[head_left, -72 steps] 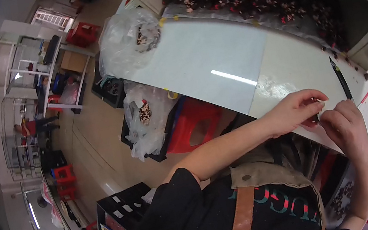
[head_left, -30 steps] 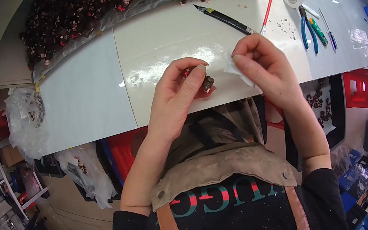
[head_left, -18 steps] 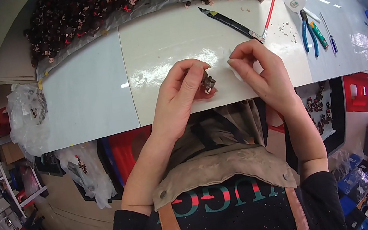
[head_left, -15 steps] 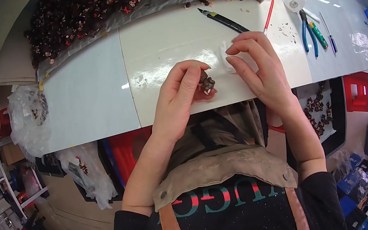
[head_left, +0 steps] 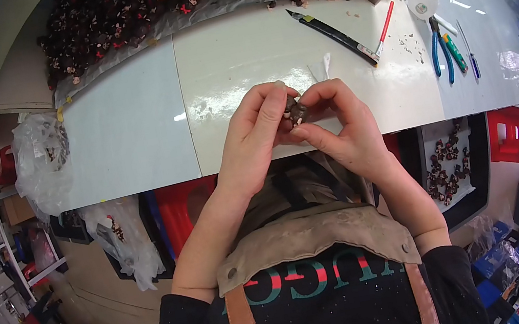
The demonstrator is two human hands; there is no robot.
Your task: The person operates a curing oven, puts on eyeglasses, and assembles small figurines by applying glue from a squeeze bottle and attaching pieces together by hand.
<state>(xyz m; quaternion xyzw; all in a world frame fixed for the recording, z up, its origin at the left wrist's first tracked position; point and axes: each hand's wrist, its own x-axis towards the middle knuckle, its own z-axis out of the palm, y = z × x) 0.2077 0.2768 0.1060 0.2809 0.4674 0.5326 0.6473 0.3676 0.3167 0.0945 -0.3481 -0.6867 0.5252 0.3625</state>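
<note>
A small dark brown figurine [head_left: 296,113] with pale spots is held close above the front of the table. My left hand [head_left: 252,125] is closed round its left side, thumb on top. From the other side, my right hand [head_left: 346,125] pinches it between thumb and bent fingers. Much of the figurine is hidden by the fingers. Just beyond my hands lies a crumpled white wisp, tissue or cotton [head_left: 327,67]. A black utility knife [head_left: 336,36] and a red-handled brush [head_left: 386,25] lie farther off to the right.
A large heap of small brown and red figurines [head_left: 132,18] lies at the back left. Pliers [head_left: 438,50], a green-handled tool [head_left: 454,54], a screwdriver [head_left: 470,54] and squeeze bottles [head_left: 425,4] are at right. Below the table edge sits a tray of figurines [head_left: 482,169].
My right hand has moved left and down from beside the white wisp to the figurine and now grips it. The wisp lies on the table. My left hand still holds the figurine.
</note>
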